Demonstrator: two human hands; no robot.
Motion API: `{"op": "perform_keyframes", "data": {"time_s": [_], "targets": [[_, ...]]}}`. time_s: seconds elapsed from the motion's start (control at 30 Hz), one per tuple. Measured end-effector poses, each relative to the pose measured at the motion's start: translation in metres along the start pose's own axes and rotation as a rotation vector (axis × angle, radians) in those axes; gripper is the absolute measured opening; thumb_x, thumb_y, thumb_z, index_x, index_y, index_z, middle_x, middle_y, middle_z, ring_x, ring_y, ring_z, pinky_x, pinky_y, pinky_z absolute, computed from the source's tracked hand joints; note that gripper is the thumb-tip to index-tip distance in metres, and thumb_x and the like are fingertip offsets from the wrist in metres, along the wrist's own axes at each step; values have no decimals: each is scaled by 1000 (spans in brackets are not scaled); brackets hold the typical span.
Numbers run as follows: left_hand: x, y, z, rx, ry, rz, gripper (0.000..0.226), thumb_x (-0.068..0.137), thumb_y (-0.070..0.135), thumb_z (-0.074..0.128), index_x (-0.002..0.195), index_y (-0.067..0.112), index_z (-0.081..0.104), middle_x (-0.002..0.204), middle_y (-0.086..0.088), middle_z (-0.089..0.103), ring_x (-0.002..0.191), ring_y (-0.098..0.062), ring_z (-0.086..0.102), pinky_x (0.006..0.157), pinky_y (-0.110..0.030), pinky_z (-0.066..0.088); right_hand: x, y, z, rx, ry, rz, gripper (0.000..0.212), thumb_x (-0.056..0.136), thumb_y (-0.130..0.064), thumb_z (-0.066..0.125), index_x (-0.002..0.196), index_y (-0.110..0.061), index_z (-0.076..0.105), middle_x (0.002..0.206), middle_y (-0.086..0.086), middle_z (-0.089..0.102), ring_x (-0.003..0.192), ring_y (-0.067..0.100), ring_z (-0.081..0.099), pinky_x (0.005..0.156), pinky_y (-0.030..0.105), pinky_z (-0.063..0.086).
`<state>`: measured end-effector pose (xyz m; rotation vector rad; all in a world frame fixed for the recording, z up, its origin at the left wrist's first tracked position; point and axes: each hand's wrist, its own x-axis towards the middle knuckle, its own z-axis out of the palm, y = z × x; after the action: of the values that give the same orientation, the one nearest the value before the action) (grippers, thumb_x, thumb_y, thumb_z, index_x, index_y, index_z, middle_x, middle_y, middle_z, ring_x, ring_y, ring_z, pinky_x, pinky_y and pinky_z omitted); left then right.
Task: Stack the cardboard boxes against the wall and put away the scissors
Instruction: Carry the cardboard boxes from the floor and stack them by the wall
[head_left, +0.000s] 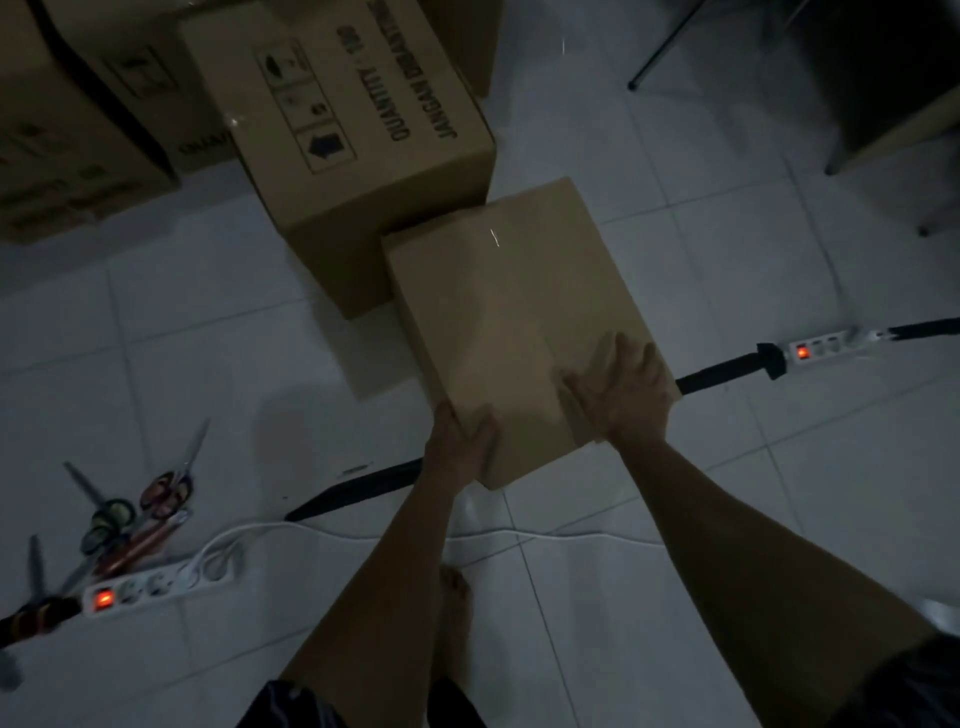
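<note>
A plain brown cardboard box (514, 317) stands on the white tiled floor at the centre. My left hand (460, 439) grips its near left corner. My right hand (621, 395) lies flat on its top near the right edge, fingers spread. Behind it, touching, sits a larger printed cardboard box (343, 140) with black text. More cardboard boxes (78, 114) are stacked at the far left. Several pairs of scissors (130, 512) lie on the floor at the lower left, away from both hands.
A white power strip (156, 584) with a lit red switch lies beside the scissors. A second power strip (826, 345) with a black cable lies right of the box. Dark furniture legs (670, 44) stand at the far right. My bare foot (454, 587) is below the box.
</note>
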<state>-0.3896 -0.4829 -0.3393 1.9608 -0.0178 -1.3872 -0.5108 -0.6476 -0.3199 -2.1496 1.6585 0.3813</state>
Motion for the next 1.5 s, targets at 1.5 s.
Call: {"op": "perform_keyframes", "data": {"time_s": [1.5], "targets": [[-715, -307, -325, -885, 1197, -26, 79, 81, 73, 47, 143, 25, 42, 135, 2, 55, 119, -25, 56, 102, -45, 47, -706, -365, -99, -214, -341, -1256, 111, 65, -92, 50, 142, -14, 31, 133, 15, 56, 117, 36, 57, 93, 46, 47]]}}
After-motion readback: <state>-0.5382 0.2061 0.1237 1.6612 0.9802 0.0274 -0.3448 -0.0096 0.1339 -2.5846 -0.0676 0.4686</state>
